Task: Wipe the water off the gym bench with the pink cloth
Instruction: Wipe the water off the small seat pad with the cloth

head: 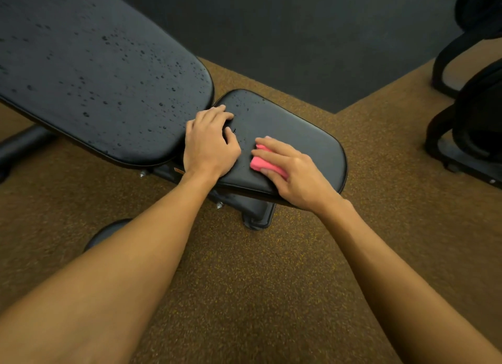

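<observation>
Showing, left to right: backrest pad [95,73], thick with water droplets [119,50], up and left of both hands, long axis running away to the upper left; left hand [209,143], loosely curled, empty, resting on the seat pad [304,124]; pink cloth [264,164], folded, pressed to that pad beneath the gripping right hand [296,173]. A few drops just beyond and left of the cloth; backrest nearer the left hand, hence probably a long cross-body reach for the cloth hand.

Smooth, faintly glossy black vinyl bench [285,124], soft matt pink cloth [262,164], rough speckled rubber floor [271,282].
</observation>
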Demonstrator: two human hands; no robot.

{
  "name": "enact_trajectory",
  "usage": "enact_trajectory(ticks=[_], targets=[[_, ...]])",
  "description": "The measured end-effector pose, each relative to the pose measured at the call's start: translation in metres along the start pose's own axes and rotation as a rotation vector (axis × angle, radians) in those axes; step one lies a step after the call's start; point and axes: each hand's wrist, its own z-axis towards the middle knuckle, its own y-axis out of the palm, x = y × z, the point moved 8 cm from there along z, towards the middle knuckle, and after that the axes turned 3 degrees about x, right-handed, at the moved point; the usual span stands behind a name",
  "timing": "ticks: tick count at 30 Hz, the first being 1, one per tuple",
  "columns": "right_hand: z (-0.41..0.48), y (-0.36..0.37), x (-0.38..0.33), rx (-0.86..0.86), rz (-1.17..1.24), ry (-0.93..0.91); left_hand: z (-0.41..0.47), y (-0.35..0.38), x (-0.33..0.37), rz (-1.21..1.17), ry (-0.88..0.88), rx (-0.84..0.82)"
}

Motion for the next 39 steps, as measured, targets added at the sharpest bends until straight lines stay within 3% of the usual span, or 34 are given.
enact_trajectory(ticks=[10, 17, 24, 30, 36, 39], targets=[[0.005, -0.011, 0.030, 0.112, -0.025, 0.157, 0.000, -0.002, 0.000, -0.004, -0.038, 0.035], [-0.034, -0.004, 0.000, -0.052, 0.002, -0.134, -0.002, -0.004, -0.003, 0.009, -0.068, 0.057], [-0.007, -0.004, 0.013, 0.077, 0.022, -0.064, -0.002, -0.005, -0.003, -0.004, -0.081, 0.065], [-0.042, 0.004, -0.013, -0.085, 0.029, -0.349, -0.002, -0.005, -0.006, -0.013, -0.086, 0.072], [-0.027, -0.005, 0.007, 0.040, -0.006, -0.126, 0.000, -0.003, -0.007, -0.038, -0.087, 0.058], [-0.013, 0.013, -0.012, 0.068, -0.015, -0.148, 0.000, -0.003, -0.009, -0.064, -0.087, 0.057]])
